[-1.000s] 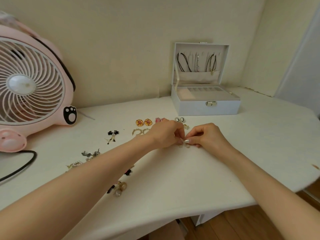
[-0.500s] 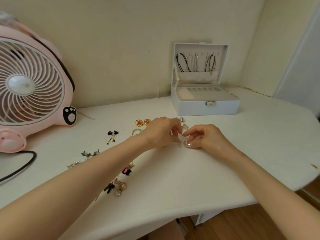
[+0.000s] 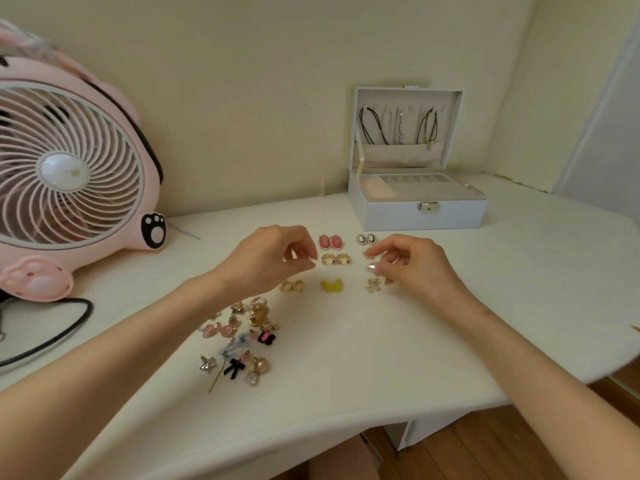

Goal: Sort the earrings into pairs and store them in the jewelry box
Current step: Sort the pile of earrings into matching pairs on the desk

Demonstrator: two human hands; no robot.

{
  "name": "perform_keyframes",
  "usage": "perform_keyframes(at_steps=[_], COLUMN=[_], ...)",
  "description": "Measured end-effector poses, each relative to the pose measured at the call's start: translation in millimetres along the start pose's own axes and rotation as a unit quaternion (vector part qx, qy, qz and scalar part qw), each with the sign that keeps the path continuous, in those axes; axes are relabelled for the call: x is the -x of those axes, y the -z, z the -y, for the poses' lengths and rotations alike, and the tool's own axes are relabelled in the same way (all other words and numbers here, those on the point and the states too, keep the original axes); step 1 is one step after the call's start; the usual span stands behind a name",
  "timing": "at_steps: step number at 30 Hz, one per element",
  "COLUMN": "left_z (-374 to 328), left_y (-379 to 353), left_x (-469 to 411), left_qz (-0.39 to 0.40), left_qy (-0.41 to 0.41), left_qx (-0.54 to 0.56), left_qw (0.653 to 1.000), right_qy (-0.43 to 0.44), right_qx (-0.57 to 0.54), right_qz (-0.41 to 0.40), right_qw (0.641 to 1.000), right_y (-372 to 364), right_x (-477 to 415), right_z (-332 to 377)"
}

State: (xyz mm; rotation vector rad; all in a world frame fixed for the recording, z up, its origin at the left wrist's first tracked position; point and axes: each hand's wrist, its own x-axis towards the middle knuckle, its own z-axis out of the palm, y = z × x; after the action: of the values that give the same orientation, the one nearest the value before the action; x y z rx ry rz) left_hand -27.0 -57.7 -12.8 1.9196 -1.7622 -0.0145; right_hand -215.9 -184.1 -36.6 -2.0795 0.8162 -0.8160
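The left hand [image 3: 273, 259] and the right hand [image 3: 414, 266] are hovering just above the tabletop [image 3: 381, 358], fingers loosely curled and grasping nothing visible. Between and around them, paired earrings are lying in rows: pink ovals [image 3: 330, 242], a cameo pair [image 3: 366, 239], a gold pair [image 3: 336, 259], gold hoops [image 3: 292, 286], a yellow pair [image 3: 331, 285] and a pale pair [image 3: 374, 285]. An unsorted heap [image 3: 242, 337] is sitting beside the left forearm. The jewelry box [image 3: 415, 213] is standing open behind them, and a pink fan [image 3: 69, 168] is standing at far left.
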Motion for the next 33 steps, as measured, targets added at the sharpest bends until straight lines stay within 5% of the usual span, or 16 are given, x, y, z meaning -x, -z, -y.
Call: perform_keyframes(at_steps=[17,22,27,33], left_z=[90.0,96.9,105.5,96.7], left_y=[76.1,83.9,92.1,95.3], left_x=[105.1,113.9,120.5,119.9], left_qz=[0.000,0.011,-0.010,0.031], left_qy=[0.108,0.116,0.151,0.160], left_qx=[-0.002,-0.005,-0.008,-0.002], left_qw=[0.994,0.993,0.988,0.987], right_qy=[0.120,0.177,0.257,0.266], right_qx=[-0.064,0.049,0.171,0.207], right_qz=[0.134,0.203,0.308,0.298], right_qw=[0.982,0.962,0.900,0.893], right_y=[-109.0,-138.4,-172.7,-176.5], right_x=[22.7,14.0,12.0,7.7], right_z=[77.9,97.4,121.7,123.9])
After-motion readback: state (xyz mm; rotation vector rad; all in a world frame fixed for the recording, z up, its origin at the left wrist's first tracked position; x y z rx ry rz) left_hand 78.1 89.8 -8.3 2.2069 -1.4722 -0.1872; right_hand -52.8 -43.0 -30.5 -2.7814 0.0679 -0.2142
